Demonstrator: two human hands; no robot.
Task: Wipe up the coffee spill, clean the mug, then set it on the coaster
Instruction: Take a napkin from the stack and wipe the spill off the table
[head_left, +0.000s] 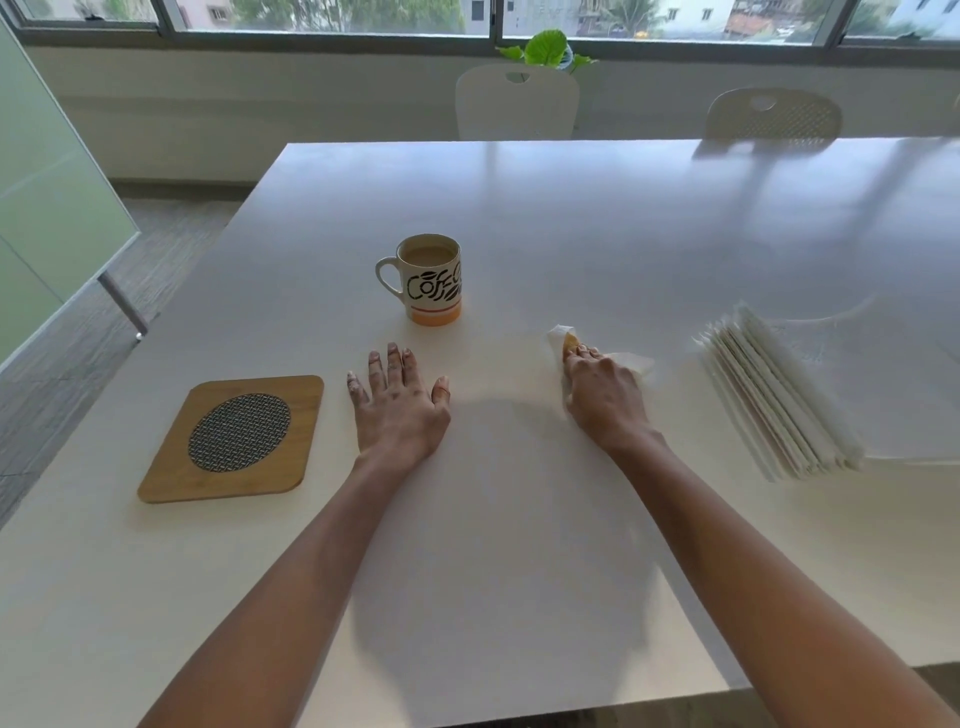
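the right hand (602, 392) presses a crumpled white paper tissue (563, 340) on the white table (571, 218). its fingers are curled round the tissue, and the far end of the tissue shows a brown-orange stain. the left hand (397, 400) lies flat on the table with fingers straight and spread, holding nothing.

the white ceramic mug with black lettering and an orange base band (431, 278) stands upright just beyond the left fingertips, and forward and to the left of the right hand. there is milky coffee inside, and its handle points to the left. the square wooden coaster with a round metal mesh centre (234, 439) lies just beside the left hand, on its left, nearer to the person than the mug. a stack of folded white paper napkins (779, 395) lies near the right hand.

i see no clear wet patch on the table, so i judge the wiping is nearly done. for the mug, the left hand is the nearer one, and the handle faces that side. from mug to coaster the way goes left and toward the person.
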